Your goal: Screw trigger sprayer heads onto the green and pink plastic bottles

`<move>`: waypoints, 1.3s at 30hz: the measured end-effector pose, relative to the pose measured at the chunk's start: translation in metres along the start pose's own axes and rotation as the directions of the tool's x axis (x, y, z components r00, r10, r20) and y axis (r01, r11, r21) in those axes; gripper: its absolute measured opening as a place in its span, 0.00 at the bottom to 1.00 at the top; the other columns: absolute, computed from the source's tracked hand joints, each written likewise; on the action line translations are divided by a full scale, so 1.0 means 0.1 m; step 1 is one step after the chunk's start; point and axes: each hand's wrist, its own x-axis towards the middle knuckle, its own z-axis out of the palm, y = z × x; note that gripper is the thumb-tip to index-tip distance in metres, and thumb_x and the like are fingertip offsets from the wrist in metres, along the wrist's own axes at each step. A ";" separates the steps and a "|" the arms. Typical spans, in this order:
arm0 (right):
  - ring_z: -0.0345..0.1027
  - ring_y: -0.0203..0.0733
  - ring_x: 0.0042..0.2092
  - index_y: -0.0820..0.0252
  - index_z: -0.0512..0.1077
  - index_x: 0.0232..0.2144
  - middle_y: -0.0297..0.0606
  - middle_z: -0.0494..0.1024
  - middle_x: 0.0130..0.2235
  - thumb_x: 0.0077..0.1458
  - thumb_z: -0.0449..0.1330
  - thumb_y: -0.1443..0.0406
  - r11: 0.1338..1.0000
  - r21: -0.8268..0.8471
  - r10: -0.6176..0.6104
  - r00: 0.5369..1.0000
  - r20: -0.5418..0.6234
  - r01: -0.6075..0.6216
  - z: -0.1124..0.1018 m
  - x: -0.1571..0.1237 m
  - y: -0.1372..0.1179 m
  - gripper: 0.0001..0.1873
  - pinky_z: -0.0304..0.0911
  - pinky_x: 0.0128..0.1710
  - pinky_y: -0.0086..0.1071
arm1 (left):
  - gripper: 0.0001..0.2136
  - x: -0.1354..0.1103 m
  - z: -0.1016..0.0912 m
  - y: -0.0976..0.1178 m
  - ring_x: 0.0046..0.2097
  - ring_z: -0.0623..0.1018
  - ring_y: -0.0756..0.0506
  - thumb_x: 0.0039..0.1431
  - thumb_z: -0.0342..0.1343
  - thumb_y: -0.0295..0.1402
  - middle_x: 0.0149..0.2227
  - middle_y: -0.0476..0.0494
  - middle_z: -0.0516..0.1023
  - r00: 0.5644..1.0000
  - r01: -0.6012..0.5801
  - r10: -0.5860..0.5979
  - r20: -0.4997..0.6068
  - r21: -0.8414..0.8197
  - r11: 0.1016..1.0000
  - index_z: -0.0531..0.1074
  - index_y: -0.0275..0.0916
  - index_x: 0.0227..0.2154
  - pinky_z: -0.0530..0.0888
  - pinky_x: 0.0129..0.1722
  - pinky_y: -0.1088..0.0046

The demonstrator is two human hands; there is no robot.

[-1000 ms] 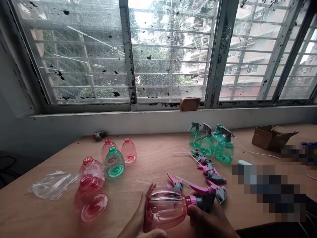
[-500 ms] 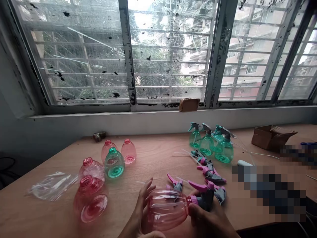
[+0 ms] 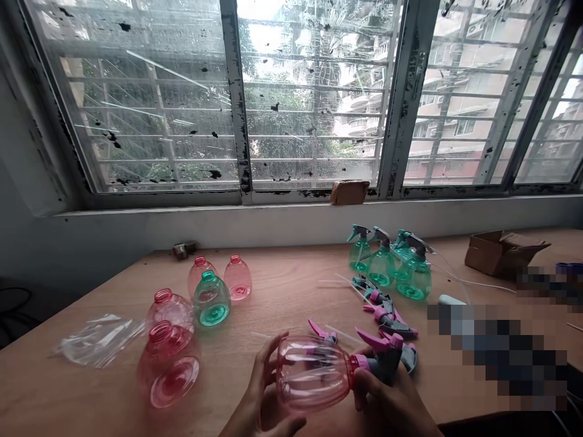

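Note:
A see-through pink spray bottle (image 3: 314, 373) lies sideways between my hands, its base toward the left. My left hand (image 3: 264, 388) cups the base end, thumb below and fingers behind. The pink and grey spray head (image 3: 380, 358) sits at the bottle's neck. My right hand (image 3: 382, 388) is closed around the neck and spray head, thumb on the collar; its other fingers are mostly hidden. Just behind the bottle lies another pink and grey spray head (image 3: 321, 331), partly covered. More loose spray heads (image 3: 387, 318) lie to the right, beyond my right hand.
Several pink bottles without heads (image 3: 166, 370) and one green bottle (image 3: 212, 300) stand at left, beside a clear plastic bag (image 3: 98, 340). Green bottles with spray heads (image 3: 412, 279) stand back right, near an open cardboard box (image 3: 503, 255). A blurred patch covers the right side.
The bottle has shifted slightly up and right with both hands, and its spray head has turned a little. The other things on the table stay in place.

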 end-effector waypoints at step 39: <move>0.66 0.41 0.22 0.63 0.76 0.21 0.38 0.75 0.20 0.58 0.68 0.47 0.986 -0.167 0.022 0.995 0.102 -0.004 0.04 -0.01 -0.24 0.26 0.62 0.23 0.32 | 0.35 0.03 -0.11 0.01 0.65 0.67 0.30 0.64 0.58 0.52 0.69 0.38 0.61 0.993 0.112 -0.113 0.016 0.057 0.992 0.52 0.52 0.70 0.61 0.66 0.45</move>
